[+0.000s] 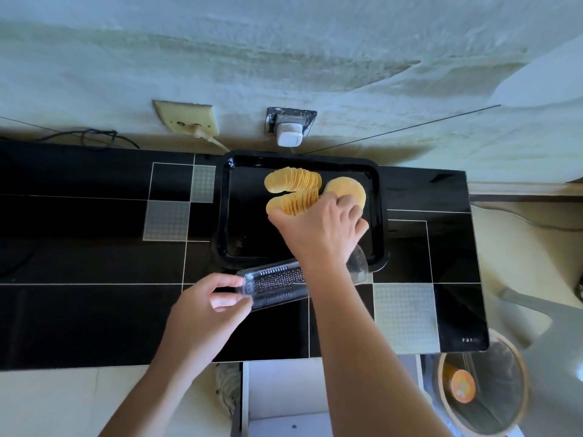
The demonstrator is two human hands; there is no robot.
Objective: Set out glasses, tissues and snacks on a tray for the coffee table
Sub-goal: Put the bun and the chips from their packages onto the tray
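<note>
Head view, and the right hand (318, 228) is seen at the centre of the frame, laid over the black tray (225, 216), its fingers curled round the nearer row of crisps (293, 201) as that row is set down or straightened; which of the two cannot be told. The left hand (205, 305), lower and left of centre, is pinching the near end of a clear plastic sleeve (277, 283), which is held tilted across the tray's lower rim, partly hidden under the right forearm. No crisps can be made out in the sleeve.

On progress: the snacks are judged well in hand. A second fanned row (293, 179) lies just above the first, towards the upper part of the tray, and a small stack (345, 189) sits beside both, touching the right hand's knuckles. The tray's lower left part is bare. No glasses and no tissues are seen anywhere, so those two steps are taken as not yet done.

Further out, the tray rests on the black tiled worktop (94, 263), against the wall below a socket (290, 126). An orange-lidded tube (462, 384) is seen in a round bin at the lower right.
</note>
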